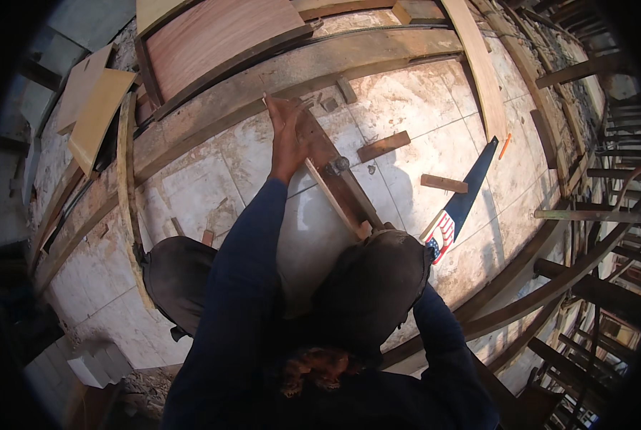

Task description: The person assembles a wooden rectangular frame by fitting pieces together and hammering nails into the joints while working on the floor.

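Note:
My left hand (286,152) grips the far end of a long brown wooden piece (319,147), with its fingers stretched along the edge. The piece slants from that hand back toward my right knee. A pale strip (329,197) runs along its left side, and a small dark metal fitting (337,166) sits partway down it. My right arm (439,326) passes beside my right leg. The right hand is mostly hidden behind the knee, close to the near end of the wooden piece, so its fingers cannot be made out.
Right of my knee lies a handsaw (472,197) with a dark blue blade. An orange pencil (505,147) is beyond it. Wood offcuts (383,145) (444,183) lie on dusty tiles. A long timber beam (227,107), panels (220,43) and a pale board (478,72) stand around.

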Motion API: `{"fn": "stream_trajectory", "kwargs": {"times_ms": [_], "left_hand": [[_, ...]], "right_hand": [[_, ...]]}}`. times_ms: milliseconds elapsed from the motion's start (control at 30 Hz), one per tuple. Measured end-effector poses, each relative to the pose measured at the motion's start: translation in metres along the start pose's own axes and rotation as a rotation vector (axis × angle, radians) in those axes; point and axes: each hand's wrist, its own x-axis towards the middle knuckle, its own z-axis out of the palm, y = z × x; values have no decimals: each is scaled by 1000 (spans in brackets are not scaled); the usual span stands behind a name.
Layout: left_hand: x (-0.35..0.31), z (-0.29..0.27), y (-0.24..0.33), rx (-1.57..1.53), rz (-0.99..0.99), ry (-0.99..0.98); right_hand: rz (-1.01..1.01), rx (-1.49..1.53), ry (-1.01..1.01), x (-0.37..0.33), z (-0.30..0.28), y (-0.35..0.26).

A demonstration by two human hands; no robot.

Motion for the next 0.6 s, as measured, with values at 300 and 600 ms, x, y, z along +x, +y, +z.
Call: {"fn": "stream_trajectory", "kwargs": {"times_ms": [300, 600], "left_hand": [[46, 45, 8, 27, 186, -228], [-154, 66, 57, -694, -559, -317]], "right_hand": [[579, 1266, 151, 10, 21, -60], [568, 1233, 127, 8, 22, -55]]}}
